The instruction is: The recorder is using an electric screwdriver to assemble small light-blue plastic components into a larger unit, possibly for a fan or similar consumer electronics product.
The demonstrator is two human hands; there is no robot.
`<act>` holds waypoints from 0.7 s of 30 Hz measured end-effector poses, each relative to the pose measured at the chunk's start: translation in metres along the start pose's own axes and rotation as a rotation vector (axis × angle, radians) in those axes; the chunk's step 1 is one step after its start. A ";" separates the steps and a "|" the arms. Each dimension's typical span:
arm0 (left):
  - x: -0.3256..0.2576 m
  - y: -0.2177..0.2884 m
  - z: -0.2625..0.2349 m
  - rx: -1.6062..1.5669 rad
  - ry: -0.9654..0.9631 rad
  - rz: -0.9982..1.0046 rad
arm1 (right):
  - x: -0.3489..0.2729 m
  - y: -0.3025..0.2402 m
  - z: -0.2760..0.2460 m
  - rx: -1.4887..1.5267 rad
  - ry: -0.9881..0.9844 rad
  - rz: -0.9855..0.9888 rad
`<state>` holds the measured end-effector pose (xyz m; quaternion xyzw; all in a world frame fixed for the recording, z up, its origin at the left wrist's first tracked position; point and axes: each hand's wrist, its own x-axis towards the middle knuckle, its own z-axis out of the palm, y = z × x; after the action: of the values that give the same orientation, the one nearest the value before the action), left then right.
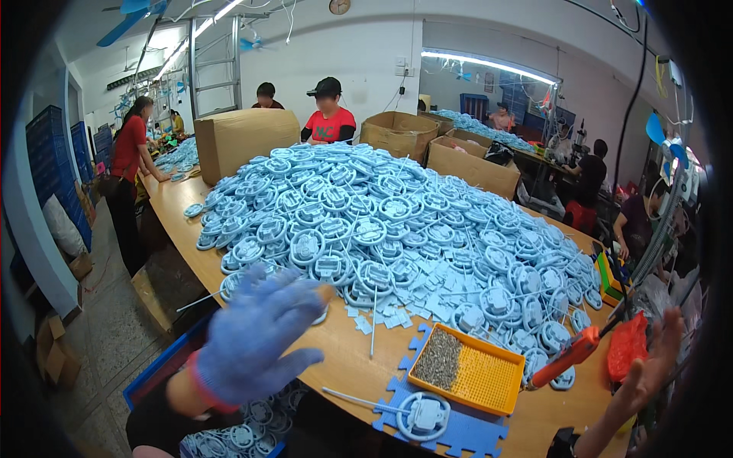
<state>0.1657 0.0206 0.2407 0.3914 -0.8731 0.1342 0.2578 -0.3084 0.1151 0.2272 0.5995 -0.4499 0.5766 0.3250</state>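
Note:
My left hand, in a blue-violet glove with a bare fingertip showing, is raised over the table's near left edge with thumb and fingers apart and nothing seen in it. On the right, my bare right hand is held up with fingers stretched, apart from an orange-red power screwdriver. One light blue ring-shaped plastic part with a boxy centre and thin stick lies on a blue foam mat. Behind it, a yellow tray holds small metal screws in its left portion.
A large heap of similar light blue parts covers the wooden table, with small flat pieces in front. A blue crate of parts stands below. Cardboard boxes line the far side. A red plastic bag lies right; several people work beyond.

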 end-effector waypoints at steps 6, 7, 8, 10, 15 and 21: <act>0.077 -0.044 0.216 -0.148 -0.429 0.115 | 0.006 0.066 0.127 0.381 0.155 0.020; 0.099 -0.038 0.232 -0.146 -0.564 0.107 | 0.006 0.073 0.140 0.425 0.161 0.021; 0.118 -0.037 0.254 -0.085 -0.561 0.079 | 0.007 0.080 0.150 0.459 0.163 0.021; 0.153 -0.047 0.301 -0.036 -0.551 0.047 | 0.006 0.099 0.170 0.505 0.162 0.024; 0.216 -0.056 0.352 -0.045 -0.785 -0.199 | -0.011 0.130 0.194 0.570 0.160 0.098; 0.204 -0.071 0.405 -0.014 -0.715 -0.139 | -0.051 0.151 0.141 0.547 0.114 0.264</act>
<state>-0.0351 -0.3285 0.0200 0.4703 -0.8803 -0.0349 -0.0525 -0.3869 -0.0632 0.1401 0.5679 -0.3331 0.7462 0.0983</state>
